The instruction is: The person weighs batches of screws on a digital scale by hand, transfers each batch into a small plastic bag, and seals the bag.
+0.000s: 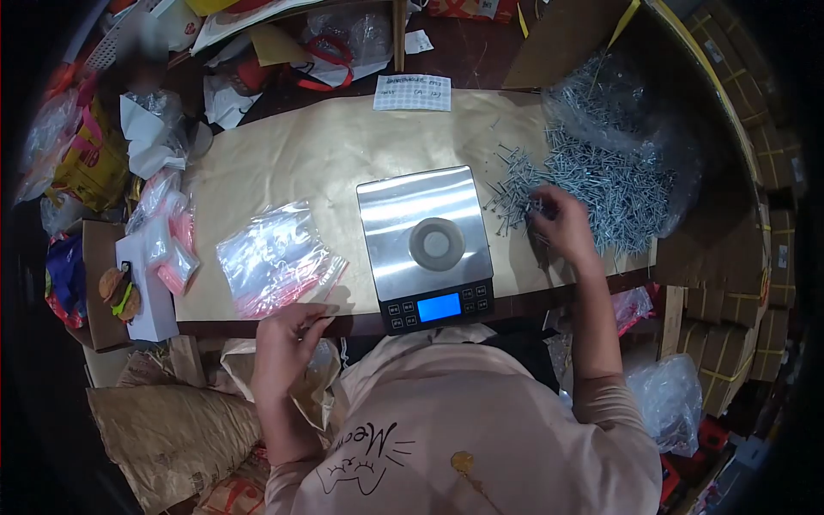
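Observation:
My right hand (564, 225) reaches into the near edge of a loose heap of silvery screws (609, 180), its fingers curled around a few of them. A smaller scatter of screws (512, 184) lies just left of the heap. My left hand (287, 342) is at the table's front edge, thumb and fingertips pressed together; whatever they hold, if anything, is too small to make out. Just beyond it lies a stack of clear zip bags (275, 257) with red seals. Between my hands sits a digital scale (378, 210) with a lit blue display, bearing a small round grey dish (438, 244).
Brown paper (257, 146) covers the table. A handwritten label (412, 93) lies at the back. Clear plastic film (592, 103) partly covers the screw heap, beside a cardboard wall (704, 163). A white box (146, 287) and plastic packets stand left. Strapped cartons (730, 343) are stacked right.

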`<state>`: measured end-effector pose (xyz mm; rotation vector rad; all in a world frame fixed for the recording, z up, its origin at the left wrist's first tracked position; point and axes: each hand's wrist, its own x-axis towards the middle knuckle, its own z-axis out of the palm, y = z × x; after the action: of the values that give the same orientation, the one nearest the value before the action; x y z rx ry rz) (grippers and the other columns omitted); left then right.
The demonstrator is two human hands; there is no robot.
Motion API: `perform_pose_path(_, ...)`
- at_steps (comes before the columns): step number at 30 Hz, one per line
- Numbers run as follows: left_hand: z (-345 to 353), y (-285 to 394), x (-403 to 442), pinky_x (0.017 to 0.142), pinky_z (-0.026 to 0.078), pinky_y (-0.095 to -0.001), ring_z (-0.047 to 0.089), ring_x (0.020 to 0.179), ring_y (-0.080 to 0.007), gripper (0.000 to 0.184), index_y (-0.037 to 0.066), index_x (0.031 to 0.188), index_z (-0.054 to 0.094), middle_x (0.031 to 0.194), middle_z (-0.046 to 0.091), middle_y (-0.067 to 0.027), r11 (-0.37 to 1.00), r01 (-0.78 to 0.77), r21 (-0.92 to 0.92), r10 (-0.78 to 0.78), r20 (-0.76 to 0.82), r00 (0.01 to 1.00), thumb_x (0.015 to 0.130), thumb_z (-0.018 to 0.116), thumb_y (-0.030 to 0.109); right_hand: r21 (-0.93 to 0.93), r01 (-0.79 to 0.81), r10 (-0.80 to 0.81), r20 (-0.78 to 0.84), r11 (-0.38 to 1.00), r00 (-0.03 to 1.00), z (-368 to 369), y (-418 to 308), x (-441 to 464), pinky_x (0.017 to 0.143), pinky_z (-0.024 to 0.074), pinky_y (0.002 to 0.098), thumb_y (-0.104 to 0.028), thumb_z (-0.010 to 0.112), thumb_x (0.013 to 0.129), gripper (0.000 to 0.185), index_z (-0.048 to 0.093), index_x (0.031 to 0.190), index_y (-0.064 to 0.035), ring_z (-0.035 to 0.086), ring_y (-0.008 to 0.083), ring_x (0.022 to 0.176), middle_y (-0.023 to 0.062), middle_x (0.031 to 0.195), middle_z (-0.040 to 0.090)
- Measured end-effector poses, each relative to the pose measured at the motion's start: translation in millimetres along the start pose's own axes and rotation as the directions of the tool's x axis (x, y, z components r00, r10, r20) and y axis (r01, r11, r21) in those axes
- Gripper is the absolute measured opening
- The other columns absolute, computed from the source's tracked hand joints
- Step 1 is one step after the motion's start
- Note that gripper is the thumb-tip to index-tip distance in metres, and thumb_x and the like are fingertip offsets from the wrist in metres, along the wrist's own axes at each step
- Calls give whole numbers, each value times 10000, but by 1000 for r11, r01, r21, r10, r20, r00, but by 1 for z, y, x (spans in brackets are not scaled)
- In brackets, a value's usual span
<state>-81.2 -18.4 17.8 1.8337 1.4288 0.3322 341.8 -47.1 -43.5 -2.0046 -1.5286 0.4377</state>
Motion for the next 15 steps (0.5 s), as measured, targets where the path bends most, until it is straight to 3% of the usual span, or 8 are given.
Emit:
perform_pose_path(2, 9, -2, 7, 745, 528, -344, 678, 854, -302, 170, -6, 949, 676, 929, 685, -163, 993, -113, 30, 114, -60, 992, 784, 676, 36, 91, -187, 184, 43, 978, 982, -18, -10, 5, 677, 483, 273, -49, 726, 727, 251, 663, 970, -32, 593, 135, 702, 71, 776, 631)
perform_pose_path(3, 17, -3, 12, 764, 527, -356, 672, 870, -312, 173, -1, 961, 674, 964, 678, -165, 979, -177, 99, 189, -121, 975, 790, 659, 27, 166, -173, 172, 25, 971, 985, -21, -5, 7, 635, 452, 219, -14, 732, 723, 266, 667, 981, -32, 529, 63, 653, 2, 702, 589)
perform_pose_path(5, 36, -10, 23, 802, 524, -380, 661, 901, -330, 188, 9, 984, 670, 1033, 663, -169, 926, -285, 247, 341, -226, 912, 801, 625, 9, 214, -198, 195, 34, 957, 980, -26, 0, 10, 634, 451, 213, 5, 726, 724, 263, 666, 978, -30, 534, 59, 658, -4, 716, 592)
perform_pose_path(8, 68, -24, 38, 815, 526, -391, 659, 910, -332, 231, 21, 1022, 662, 1089, 643, -180, 901, -236, 364, 347, -279, 896, 803, 597, -11, 253, -180, 173, 50, 951, 984, -32, 3, 13, 634, 457, 213, 21, 719, 732, 247, 667, 968, -28, 544, 53, 678, -15, 726, 590)
perform_pose_path(9, 70, -17, 38, 787, 535, -379, 657, 921, -333, 228, 15, 1014, 659, 1079, 643, -193, 947, -180, 267, 251, -263, 931, 797, 602, -26, 274, -182, 176, 49, 944, 983, -33, 0, 14, 635, 459, 214, 22, 718, 733, 244, 667, 966, -28, 547, 52, 680, -16, 724, 588)
perform_pose_path(13, 77, -21, 41, 733, 536, -356, 664, 857, -320, 219, 5, 989, 655, 988, 660, -182, 959, -265, 96, 282, -304, 910, 792, 595, -72, 496, -229, 171, 161, 838, 972, -36, -37, 15, 645, 471, 211, 20, 721, 733, 234, 670, 957, -29, 552, 45, 683, -15, 744, 610)
perform_pose_path(15, 75, -12, 40, 714, 533, -348, 664, 821, -316, 223, 0, 981, 654, 932, 665, -168, 959, -275, 59, 280, -312, 908, 789, 592, -95, 432, -127, 40, 204, 893, 978, -31, -59, 17, 653, 480, 213, 14, 719, 739, 224, 672, 954, -29, 571, 47, 701, -5, 778, 638)
